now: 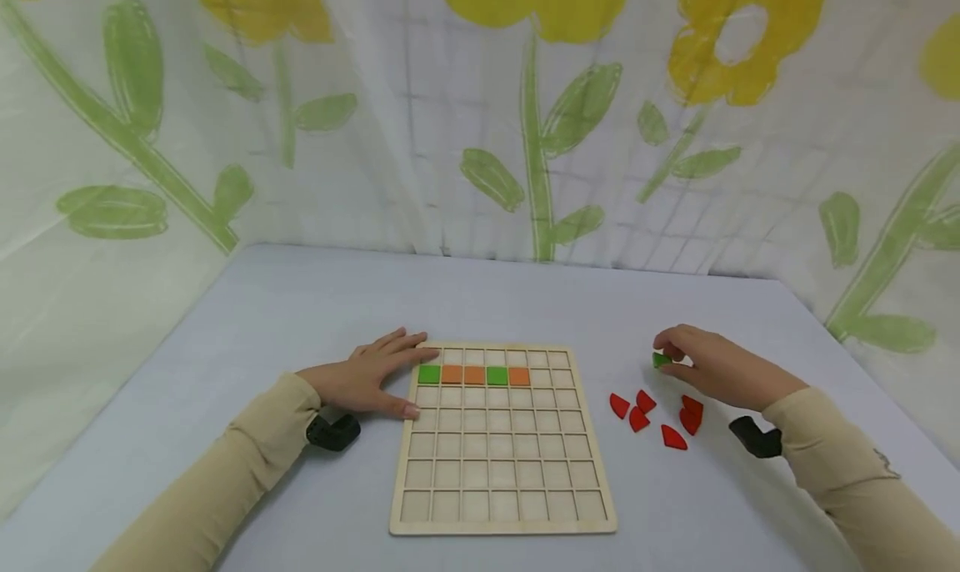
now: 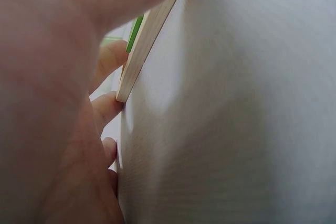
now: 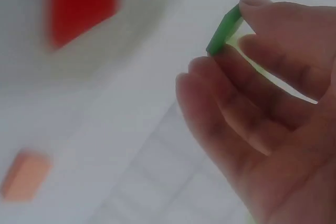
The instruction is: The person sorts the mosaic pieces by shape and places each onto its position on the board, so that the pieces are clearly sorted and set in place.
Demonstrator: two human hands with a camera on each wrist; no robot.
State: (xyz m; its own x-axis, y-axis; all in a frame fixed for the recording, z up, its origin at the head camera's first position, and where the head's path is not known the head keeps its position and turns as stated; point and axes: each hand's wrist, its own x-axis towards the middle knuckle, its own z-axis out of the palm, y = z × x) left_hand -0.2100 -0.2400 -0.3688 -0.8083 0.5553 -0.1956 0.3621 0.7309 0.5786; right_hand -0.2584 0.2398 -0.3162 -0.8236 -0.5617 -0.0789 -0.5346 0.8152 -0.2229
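A pale wooden grid board (image 1: pixel 393 518) lies on the table, its second row from the back holding green squares (image 1: pixel 497 376) and orange squares (image 1: pixel 473 375) from the left edge on. My left hand (image 1: pixel 369 378) rests with spread fingers at the board's back left side, index fingertip and thumb reaching its rim. In the left wrist view the fingers (image 2: pixel 107 107) lie along the board's edge (image 2: pixel 149 35). Right of the board, my right hand (image 1: pixel 708 366) pinches a small green piece (image 3: pixel 224 32) between thumb and fingertips, held above the table.
Several red quarter-circle pieces (image 1: pixel 673 437) lie between the board and my right forearm. An orange block (image 3: pixel 27 177) shows blurred in the right wrist view. Behind the white table (image 1: pixel 330 288) hangs a curtain (image 1: pixel 360 163) with painted yellow flowers.
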